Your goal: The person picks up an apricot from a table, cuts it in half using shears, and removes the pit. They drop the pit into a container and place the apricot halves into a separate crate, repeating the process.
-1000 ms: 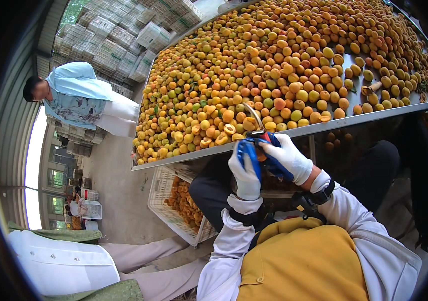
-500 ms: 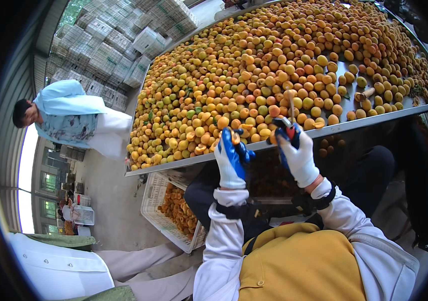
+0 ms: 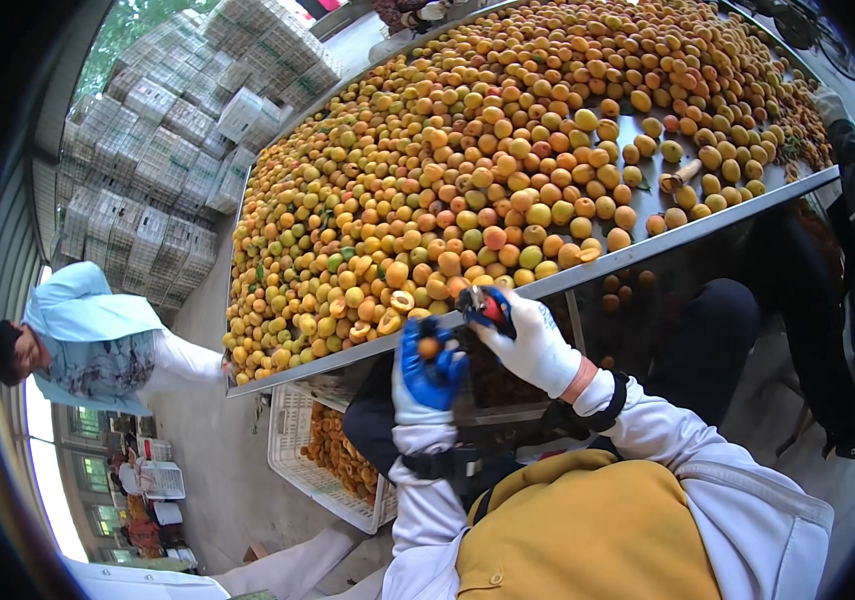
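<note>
Just off the metal table's front rim, my left hand [image 3: 425, 385], in a white glove with a blue coated palm, curls around an orange apricot [image 3: 428, 348]. Part of that fruit is hidden by dark shadow and fingers. My right hand [image 3: 535, 348], in a matching glove, is closed on a small red-and-black handled tool [image 3: 487, 306]; its working end is hard to make out. Both hands are close together. Beyond them a thick layer of apricots [image 3: 427, 190] covers the table [image 3: 692, 236], with cut halves [image 3: 402, 300] near the rim.
A white plastic crate [image 3: 290, 437] of apricot halves [image 3: 337, 450] stands on the floor at left, below the table. A person in light blue [image 3: 97, 330] stands at the table's left end. Stacked crates [image 3: 137, 180] rise behind. A wooden-looking stick [image 3: 680, 176] lies among the fruit.
Both hands have drawn back toward me and closer together, the right moving left with the tool. My view has shifted right. The person at left appears closer to the table's end.
</note>
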Demonstrator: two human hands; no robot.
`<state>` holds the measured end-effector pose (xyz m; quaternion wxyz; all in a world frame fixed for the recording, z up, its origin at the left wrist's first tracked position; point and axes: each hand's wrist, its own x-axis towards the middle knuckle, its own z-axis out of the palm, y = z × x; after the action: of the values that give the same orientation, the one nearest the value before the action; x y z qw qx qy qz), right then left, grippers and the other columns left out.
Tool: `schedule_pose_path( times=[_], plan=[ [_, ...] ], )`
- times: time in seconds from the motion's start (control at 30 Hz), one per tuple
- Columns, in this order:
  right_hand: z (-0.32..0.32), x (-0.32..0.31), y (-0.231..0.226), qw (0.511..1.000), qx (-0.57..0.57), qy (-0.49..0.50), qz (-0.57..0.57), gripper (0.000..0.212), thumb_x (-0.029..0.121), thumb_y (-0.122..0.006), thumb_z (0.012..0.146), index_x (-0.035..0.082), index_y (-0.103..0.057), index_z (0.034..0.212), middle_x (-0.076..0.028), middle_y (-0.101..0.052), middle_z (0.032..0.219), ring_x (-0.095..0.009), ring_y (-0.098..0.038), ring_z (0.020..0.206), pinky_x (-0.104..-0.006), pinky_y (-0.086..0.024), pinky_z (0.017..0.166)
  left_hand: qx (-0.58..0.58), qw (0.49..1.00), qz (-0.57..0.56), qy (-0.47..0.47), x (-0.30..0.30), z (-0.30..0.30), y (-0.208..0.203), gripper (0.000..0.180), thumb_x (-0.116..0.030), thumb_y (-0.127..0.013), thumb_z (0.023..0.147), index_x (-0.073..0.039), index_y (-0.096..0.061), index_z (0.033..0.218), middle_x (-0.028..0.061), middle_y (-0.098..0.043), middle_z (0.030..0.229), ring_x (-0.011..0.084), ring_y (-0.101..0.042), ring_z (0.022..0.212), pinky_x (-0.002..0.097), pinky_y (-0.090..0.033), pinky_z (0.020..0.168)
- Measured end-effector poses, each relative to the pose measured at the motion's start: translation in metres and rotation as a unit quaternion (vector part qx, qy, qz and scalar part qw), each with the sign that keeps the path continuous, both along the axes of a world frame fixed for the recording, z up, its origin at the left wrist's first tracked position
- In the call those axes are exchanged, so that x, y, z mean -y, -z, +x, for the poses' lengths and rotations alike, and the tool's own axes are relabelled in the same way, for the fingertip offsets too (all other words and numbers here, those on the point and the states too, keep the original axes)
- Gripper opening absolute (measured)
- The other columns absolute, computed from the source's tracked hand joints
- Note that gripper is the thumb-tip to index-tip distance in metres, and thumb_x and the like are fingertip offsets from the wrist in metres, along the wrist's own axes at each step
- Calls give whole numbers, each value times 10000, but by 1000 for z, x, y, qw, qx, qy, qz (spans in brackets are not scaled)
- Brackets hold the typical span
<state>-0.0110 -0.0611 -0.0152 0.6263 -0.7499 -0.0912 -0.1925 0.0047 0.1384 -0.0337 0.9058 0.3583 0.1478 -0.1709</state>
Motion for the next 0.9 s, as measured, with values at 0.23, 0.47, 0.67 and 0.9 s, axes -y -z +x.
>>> schedule_pose_path(
  times=[0.23,0.47,0.67,0.9],
  plan=[
    [20,57,-11,978,-30,145,143,186,109,-664,945,-32,-628,1061,-98,-679,837,-131,-611,756,-305,-501,710,180,628,712,-255,-190,-28,-47,328,-212,-645,974,25,-611,1200,125,-652,993,222,-651,932,328,-543,834],
    [20,95,-12,953,-54,194,227,193,140,-641,981,-33,-638,1067,-55,-667,827,-109,-585,737,-269,-488,693,369,430,822,-57,-23,34,-69,461,-229,-770,844,18,-616,1201,188,-635,1163,341,-602,1105,406,-465,968],
    [11,98,-16,960,-44,193,198,195,141,-650,975,-38,-629,1050,-78,-661,824,-119,-602,738,-281,-495,695,412,219,881,84,99,112,-6,670,-579,-579,909,-92,-543,1367,149,-505,1447,345,-429,1366,586,-284,1104],
    [2,116,-15,962,-59,200,176,203,136,-651,976,-31,-628,1087,-56,-658,838,-107,-597,748,-267,-489,691,394,488,765,142,111,129,9,500,-361,-741,847,-41,-610,1209,153,-601,1296,347,-532,1251,506,-379,1061]
  ],
)
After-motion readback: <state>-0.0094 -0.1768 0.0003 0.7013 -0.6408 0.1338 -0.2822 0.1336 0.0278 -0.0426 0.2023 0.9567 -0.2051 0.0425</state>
